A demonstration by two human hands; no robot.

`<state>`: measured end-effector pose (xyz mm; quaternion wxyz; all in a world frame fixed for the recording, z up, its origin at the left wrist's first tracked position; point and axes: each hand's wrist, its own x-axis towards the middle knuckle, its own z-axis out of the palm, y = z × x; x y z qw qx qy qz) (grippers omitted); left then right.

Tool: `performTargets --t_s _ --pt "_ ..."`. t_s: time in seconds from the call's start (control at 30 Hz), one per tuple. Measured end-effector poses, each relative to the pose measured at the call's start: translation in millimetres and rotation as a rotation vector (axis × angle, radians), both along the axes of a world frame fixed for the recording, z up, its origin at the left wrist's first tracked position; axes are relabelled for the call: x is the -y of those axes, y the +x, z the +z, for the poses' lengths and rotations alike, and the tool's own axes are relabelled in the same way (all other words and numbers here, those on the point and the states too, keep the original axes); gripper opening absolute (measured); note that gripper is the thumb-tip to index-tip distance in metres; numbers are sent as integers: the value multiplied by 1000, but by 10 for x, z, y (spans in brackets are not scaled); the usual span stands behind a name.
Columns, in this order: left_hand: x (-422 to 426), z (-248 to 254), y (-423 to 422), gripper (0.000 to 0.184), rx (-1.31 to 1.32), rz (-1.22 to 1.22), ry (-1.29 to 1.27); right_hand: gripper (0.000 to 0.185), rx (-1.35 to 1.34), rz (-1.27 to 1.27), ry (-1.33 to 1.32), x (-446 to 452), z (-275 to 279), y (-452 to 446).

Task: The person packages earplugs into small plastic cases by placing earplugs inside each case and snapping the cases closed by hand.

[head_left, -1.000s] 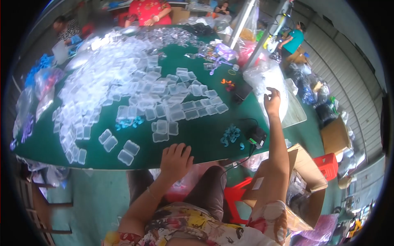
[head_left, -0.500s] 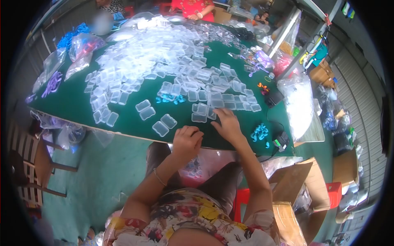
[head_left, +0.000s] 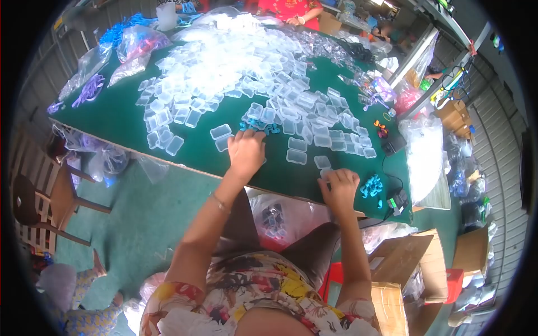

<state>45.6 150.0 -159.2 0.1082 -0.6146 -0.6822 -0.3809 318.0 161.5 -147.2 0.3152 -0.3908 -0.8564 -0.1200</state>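
My left hand (head_left: 246, 154) reaches over the table to a small pile of blue curved pieces (head_left: 268, 126). Its fingers are bent down at the pile, and what the fingertips hold, if anything, is hidden. Near the front edge, my right hand (head_left: 340, 190) has its fingers curled at an opened clear plastic case (head_left: 322, 162), gripping the near half by its side. Another opened clear case (head_left: 297, 150) lies flat between the hands. Beside my left hand is one more open case (head_left: 221, 132), partly covered by the hand.
A large heap of clear cases (head_left: 224, 61) covers the far table (head_left: 120, 120). More blue pieces (head_left: 371, 186) and a black device (head_left: 397, 201) sit at the right. A person in red (head_left: 291, 8) is across the table. Cardboard boxes (head_left: 400, 263) stand at lower right.
My left hand has moved forward from the table edge to the blue pieces. My right hand has drawn back toward the edge with a clear case. The camera view has shifted.
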Motion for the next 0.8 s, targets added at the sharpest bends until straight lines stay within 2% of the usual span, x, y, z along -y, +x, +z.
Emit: performTargets --t_s 0.07,0.3,0.37,0.43,0.57,0.63,0.7,0.8 --pt "-272 -59 -1 18 -98 95 -203 25 16 -15 -26 25 -28 45" --pt "-688 -70 41 18 -176 212 -486 27 -120 29 -62 131 -18 -45" --pt "-718 -121 42 15 -181 190 -443 27 -131 -21 -50 156 15 81" --pt "-746 -163 36 13 -98 144 -408 19 -218 20 -65 133 18 238" --pt "-660 -159 52 11 -7 101 -346 11 -313 -242 -65 -40 44 930" --pt "-599 -142 35 10 118 7 -255 10 -209 -465 -148 -26 38 1197" --pt "-513 -83 54 13 146 4 -247 11 -170 -480 -195 -6 -44 1298" --pt "-316 -17 214 14 436 -203 -168 15 -84 -460 -189 -4 -152 1276"
